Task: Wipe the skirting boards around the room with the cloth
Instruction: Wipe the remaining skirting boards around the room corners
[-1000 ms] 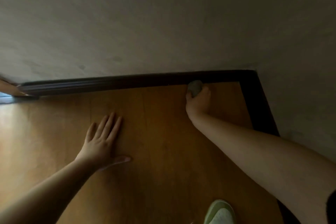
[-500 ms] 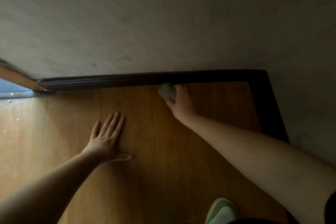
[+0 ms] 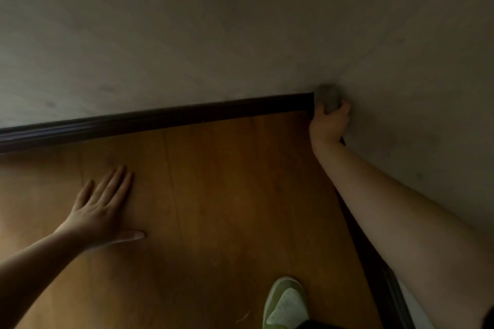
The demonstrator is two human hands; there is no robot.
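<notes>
A dark brown skirting board runs along the foot of the pale wall to the corner on the right. A second stretch comes back along the right wall, mostly hidden by my right forearm. My right hand grips a bunched grey cloth and presses it into the corner where the two boards meet. Flat on the wooden floor at the left lies my left hand, fingers spread and straight, holding nothing.
Wooden floor fills the lower half of the view. A pale green and white shoe stands at the bottom edge, close to the right-hand board. Plain walls rise above both boards.
My right hand slid the cloth left along the far board, then right into the corner. The view shifted right; the doorway at the far left is out of sight. My left hand stayed flat.
</notes>
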